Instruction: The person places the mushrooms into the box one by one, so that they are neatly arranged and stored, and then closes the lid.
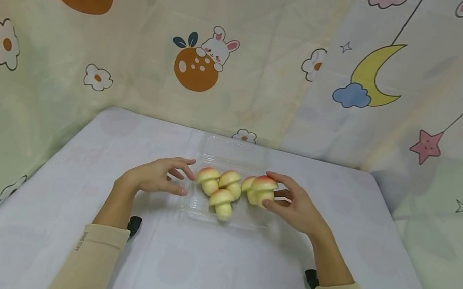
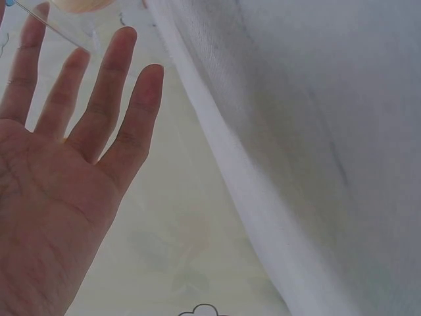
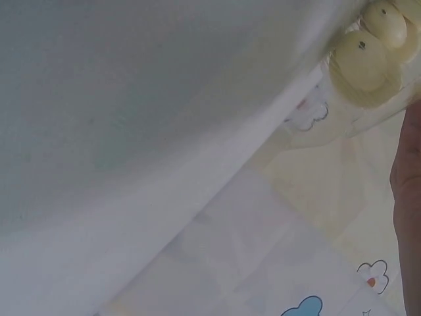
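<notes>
Several toy mushrooms (image 1: 223, 204), pale yellow with reddish cap tops, are grouped in a clear plastic clamshell box (image 1: 246, 219) whose lid (image 1: 234, 153) is folded back. My right hand (image 1: 301, 211) holds the rightmost mushroom (image 1: 264, 189), index finger at its cap and thumb by its stem. At the box's left edge is my left hand (image 1: 156, 173), fingers stretched toward the mushrooms and holding nothing. The left wrist view shows its palm (image 2: 52, 191) and spread fingers near the box's edge. Two pale mushroom undersides (image 3: 360, 62) show in the right wrist view, with only part of the hand.
A white cloth covers the table (image 1: 190, 271). Behind it hangs a patterned curtain (image 1: 262, 77) with rabbits, flowers, a moon and stars. Both forearms wear beige sleeves (image 1: 94, 265), with a dark device (image 1: 134, 225) at each wrist.
</notes>
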A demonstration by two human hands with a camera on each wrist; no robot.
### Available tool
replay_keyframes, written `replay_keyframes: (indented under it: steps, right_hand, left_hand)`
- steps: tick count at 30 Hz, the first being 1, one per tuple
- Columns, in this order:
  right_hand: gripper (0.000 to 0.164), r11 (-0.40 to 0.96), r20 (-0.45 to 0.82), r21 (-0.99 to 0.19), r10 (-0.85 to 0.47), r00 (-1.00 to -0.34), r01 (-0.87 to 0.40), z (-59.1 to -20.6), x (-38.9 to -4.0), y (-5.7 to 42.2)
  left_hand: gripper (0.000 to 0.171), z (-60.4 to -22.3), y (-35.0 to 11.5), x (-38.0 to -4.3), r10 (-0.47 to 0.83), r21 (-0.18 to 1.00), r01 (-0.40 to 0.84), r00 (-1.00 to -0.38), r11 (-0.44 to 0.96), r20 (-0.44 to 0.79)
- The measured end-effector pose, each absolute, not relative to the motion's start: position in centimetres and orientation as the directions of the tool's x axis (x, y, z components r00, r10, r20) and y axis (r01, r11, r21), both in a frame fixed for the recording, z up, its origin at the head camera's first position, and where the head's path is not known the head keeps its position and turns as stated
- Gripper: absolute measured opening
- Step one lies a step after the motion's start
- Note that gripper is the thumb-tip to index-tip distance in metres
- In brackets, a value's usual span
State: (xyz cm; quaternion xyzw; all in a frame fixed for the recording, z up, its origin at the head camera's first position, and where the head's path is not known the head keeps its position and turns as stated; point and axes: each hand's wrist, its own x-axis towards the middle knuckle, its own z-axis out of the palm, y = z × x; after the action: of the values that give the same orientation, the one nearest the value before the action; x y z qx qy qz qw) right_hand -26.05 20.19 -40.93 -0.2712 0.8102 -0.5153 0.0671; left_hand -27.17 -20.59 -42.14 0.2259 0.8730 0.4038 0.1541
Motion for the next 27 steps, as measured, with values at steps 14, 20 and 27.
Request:
replay_keyframes:
  steps: [14,20,27]
  right_hand:
    - [0.068,0.385,0.189,-0.8,-0.567,-0.802,-0.46,-41.3,-26.1,18.8]
    - [0.068,0.426,0.142,-0.789,-0.575,-0.806,-0.442,-40.8,-26.0,18.5]
    - [0.069,0.462,0.157,-0.728,-0.607,-0.779,-0.507,-40.6,-26.1,18.0]
  left_hand:
    - [0.053,-42.3,-20.5,-27.5,0.524,0.776,0.277,-0.848,0.567,-0.08]
    - [0.056,-42.3,-20.4,-27.4,0.521,0.778,0.272,-0.849,0.566,-0.083]
    - [0.053,-42.1,-20.4,-27.3,0.514,0.777,0.264,-0.853,0.572,-0.089]
